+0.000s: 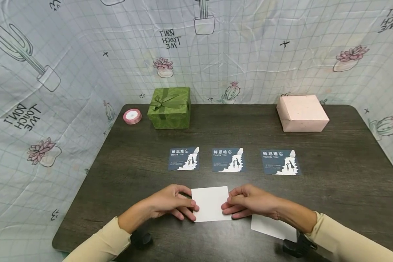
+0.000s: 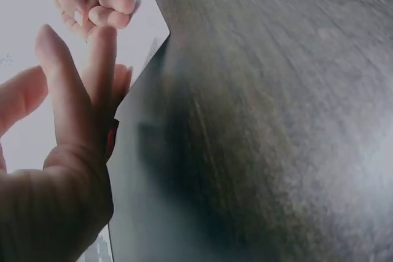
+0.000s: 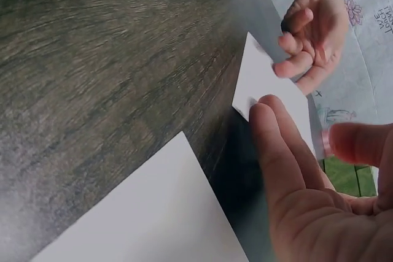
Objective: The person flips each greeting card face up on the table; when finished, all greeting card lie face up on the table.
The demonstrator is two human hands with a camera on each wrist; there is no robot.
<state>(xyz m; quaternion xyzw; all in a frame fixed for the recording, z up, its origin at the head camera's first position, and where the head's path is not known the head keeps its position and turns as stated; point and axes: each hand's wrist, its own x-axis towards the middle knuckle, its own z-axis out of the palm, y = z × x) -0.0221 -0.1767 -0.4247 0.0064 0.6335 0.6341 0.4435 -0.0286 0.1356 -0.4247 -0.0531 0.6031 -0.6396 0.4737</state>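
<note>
Between the two hands a blank white card [image 1: 211,204] is held over the near middle of the table. My left hand [image 1: 176,203] pinches its left edge, thumb on the upper face and fingers spread beneath. At the opposite edge my right hand [image 1: 250,201] grips it with thumb and fingers. In the right wrist view the card [image 3: 264,78] tilts, with fingertips behind it. A second white card [image 1: 270,227] lies on the table, partly hidden under the right forearm. Beyond the hands, 3 dark blue "THANK YOU" cards [image 1: 184,159] lie in a row.
At the back left of the dark wooden table [image 1: 229,127] stand a green gift box [image 1: 173,112] with a bow and a pink ribbon roll [image 1: 132,116]. A pale pink box [image 1: 304,114] sits at the back right. Printed cloth [image 1: 249,54] hangs around the table's back and sides.
</note>
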